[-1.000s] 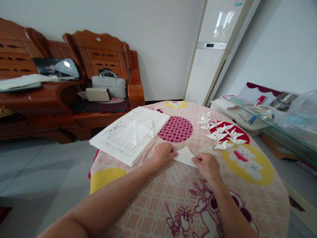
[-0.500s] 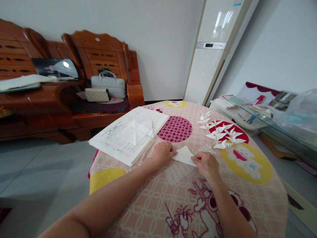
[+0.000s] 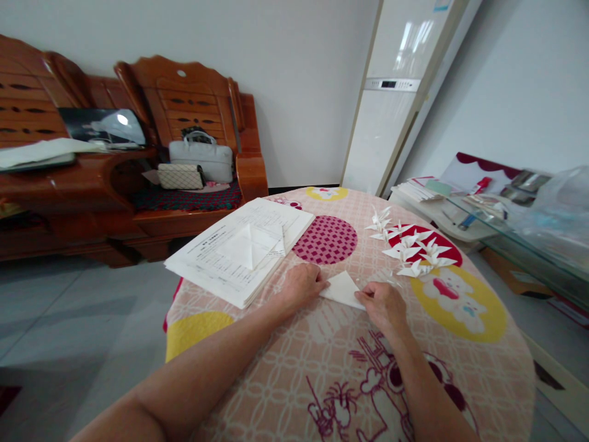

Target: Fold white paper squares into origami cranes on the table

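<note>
A white paper folded into a triangle [image 3: 342, 288] lies flat on the round table's patterned cloth [image 3: 350, 380]. My left hand [image 3: 301, 286] rests with curled fingers on the triangle's left corner, fingertips pressed on the paper. At the triangle's near right corner my right hand [image 3: 384, 306] pinches its edge with the fingers closed. Several finished white paper cranes [image 3: 408, 245] lie in a cluster farther back on the right.
A stack of printed sheets [image 3: 242, 248] with a folded white sheet on top lies at the table's far left. A wooden bench [image 3: 138, 153] with bags stands behind. A tall white air conditioner [image 3: 391, 98] and a cluttered glass table [image 3: 501, 221] are to the right.
</note>
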{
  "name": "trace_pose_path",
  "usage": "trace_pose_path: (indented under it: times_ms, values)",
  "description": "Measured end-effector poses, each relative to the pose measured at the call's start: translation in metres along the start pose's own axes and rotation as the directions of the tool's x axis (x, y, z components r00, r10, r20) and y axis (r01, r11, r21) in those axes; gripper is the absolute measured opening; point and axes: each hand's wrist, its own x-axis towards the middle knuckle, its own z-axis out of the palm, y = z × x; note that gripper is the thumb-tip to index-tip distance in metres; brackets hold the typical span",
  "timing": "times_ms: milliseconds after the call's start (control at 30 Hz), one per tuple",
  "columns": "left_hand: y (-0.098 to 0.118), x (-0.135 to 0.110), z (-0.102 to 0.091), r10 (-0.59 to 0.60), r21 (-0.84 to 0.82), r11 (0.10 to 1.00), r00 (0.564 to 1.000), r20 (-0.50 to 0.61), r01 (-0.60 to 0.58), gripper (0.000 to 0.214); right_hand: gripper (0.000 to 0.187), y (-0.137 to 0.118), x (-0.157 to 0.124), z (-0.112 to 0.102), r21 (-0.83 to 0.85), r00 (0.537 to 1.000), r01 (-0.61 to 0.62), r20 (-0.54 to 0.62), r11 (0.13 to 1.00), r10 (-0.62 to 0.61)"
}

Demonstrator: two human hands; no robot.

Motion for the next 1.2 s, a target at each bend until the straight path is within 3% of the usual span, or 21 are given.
trace_pose_path:
  times_ms: [433,533,633,733,867,933,1067,1200]
  values:
    - [0.0,0.0,0.002,-0.011,0.024,1.0,1.0,0.002,0.011,0.025,0.02,-0.002,0.0,-0.001,-0.013,1.0,-0.008,-0.007,1.0,0.007]
    - [-0.003,0.0,0.006,0.069,-0.031,0.997,0.997,-0.038,-0.07,0.018,0.02,-0.002,0.0,-0.002,-0.011,1.0,-0.015,-0.005,1.0,0.015]
    - [-0.005,0.002,0.012,0.273,-0.135,0.947,0.952,-0.139,-0.292,0.02,0.02,-0.002,0.0,-0.002,-0.01,1.0,-0.012,0.004,1.0,0.012]
    - [-0.007,0.006,0.019,0.478,-0.217,0.829,0.855,-0.203,-0.515,0.037,0.02,-0.003,0.0,-0.002,-0.022,1.0,-0.017,0.016,1.0,0.018]
    - [-0.008,0.01,0.024,0.629,-0.22,0.729,0.761,-0.155,-0.648,0.04,0.02,-0.003,0.0,-0.002,-0.031,1.0,-0.01,0.001,0.999,0.01]
    - [-0.007,0.009,0.023,0.655,-0.172,0.73,0.749,-0.097,-0.661,0.037,0.02,-0.004,0.0,-0.002,-0.025,1.0,-0.007,0.0,1.0,0.007]
    - [-0.001,0.006,0.019,0.64,-0.094,0.762,0.767,-0.043,-0.641,0.03,0.02,-0.002,0.0,-0.002,0.004,1.0,-0.005,-0.006,1.0,0.005]
    - [0.002,0.002,0.018,0.635,-0.043,0.771,0.772,-0.04,-0.636,0.031,0.016,0.012,0.004,-0.004,0.192,0.999,-0.003,0.054,0.981,-0.007]
